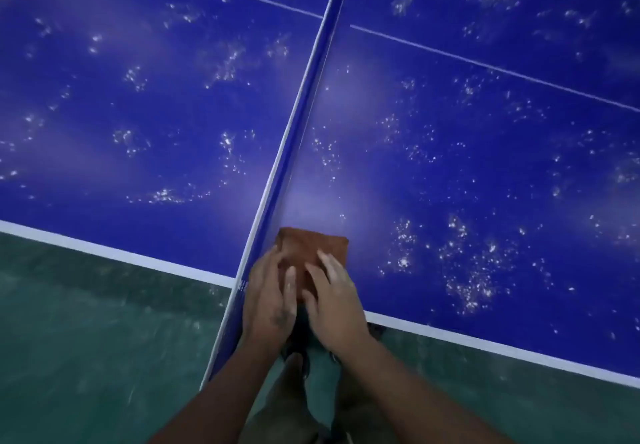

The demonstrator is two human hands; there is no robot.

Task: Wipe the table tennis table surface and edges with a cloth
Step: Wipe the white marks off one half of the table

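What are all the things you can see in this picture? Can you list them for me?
table tennis table: one, blue, fills most of the view
net: one, dark blue with a white top band, runs across the table down towards the hands
white lines: several, along the near edge and across each half farther off
white specks: many, scattered over both halves
cloth: one, brown, flat on the table beside the net, near the edge
floor: green, below the table's edge
trousers: one pair, dark, between the arms at the bottom
left hand: one, fingers flat on the cloth, next to the net
right hand: one, fingers flat on the cloth, beside the left hand
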